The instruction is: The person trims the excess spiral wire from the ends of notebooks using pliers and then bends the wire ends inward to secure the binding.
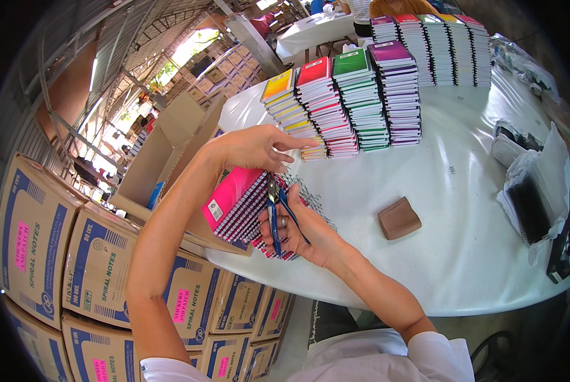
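My right hand [301,232] is wrapped round a pair of pliers [273,219] with blue handles. The jaws point away from me, against the row of dark spiral bindings on a pile of pink notebooks [234,193] at the near left of the table. My left hand [254,148] reaches over the far side of this pile. Its fingers are apart, one stretched out toward the stack of yellow notebooks [282,88]; the other fingertips lie close to the pink covers, and I see nothing held in them. Wire ends [310,197] stick out beside the pile.
Red [317,73], green [355,63] and purple notebook stacks [396,57] stand behind, with more stacks [454,51] farther back. A brown block [399,218] lies on the white table [450,274]. Plastic-wrapped black coils [530,207] are at right. Cardboard cartons [100,267] fill the left.
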Demonstrator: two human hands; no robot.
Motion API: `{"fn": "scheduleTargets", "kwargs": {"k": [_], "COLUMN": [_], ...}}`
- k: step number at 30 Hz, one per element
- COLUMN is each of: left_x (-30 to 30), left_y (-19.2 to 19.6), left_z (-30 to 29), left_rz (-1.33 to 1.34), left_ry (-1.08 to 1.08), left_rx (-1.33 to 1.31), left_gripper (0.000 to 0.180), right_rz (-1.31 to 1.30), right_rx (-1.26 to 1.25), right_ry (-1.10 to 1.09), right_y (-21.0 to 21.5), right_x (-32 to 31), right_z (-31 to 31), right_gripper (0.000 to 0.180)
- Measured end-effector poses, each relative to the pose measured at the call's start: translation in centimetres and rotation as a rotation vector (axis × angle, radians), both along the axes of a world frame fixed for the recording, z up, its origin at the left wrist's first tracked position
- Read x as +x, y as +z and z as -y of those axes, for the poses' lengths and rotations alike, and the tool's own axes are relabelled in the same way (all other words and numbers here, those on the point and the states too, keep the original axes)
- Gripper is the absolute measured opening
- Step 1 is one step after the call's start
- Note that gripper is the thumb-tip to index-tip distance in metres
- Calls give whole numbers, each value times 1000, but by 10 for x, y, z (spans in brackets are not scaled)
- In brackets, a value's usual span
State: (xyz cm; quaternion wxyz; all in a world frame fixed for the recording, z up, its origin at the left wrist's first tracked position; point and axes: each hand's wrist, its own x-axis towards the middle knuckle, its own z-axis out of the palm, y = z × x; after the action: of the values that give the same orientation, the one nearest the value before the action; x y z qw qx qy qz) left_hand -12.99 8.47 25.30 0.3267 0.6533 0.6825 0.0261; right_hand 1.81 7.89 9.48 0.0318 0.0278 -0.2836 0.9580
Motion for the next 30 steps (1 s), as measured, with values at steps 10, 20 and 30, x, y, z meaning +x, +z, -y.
{"fn": "scheduleTargets", "kwargs": {"k": [10,20,30], "left_x": [10,-4,7], "left_y": [0,-6,-4], "left_z": [-5,-9,-13], "left_rz": [-133,-122,-306], "left_ry": [34,-42,-178], "left_rx": [-47,-17,-155], "left_gripper": [80,76,64], "right_rz": [-51,22,8], "right_rx": [-29,-60,-19], "right_ry": [13,7,18], "right_y": [-5,0,-1], "right_x": [3,7,8], "right_z": [2,4,2], "right_gripper": [69,75,73]}}
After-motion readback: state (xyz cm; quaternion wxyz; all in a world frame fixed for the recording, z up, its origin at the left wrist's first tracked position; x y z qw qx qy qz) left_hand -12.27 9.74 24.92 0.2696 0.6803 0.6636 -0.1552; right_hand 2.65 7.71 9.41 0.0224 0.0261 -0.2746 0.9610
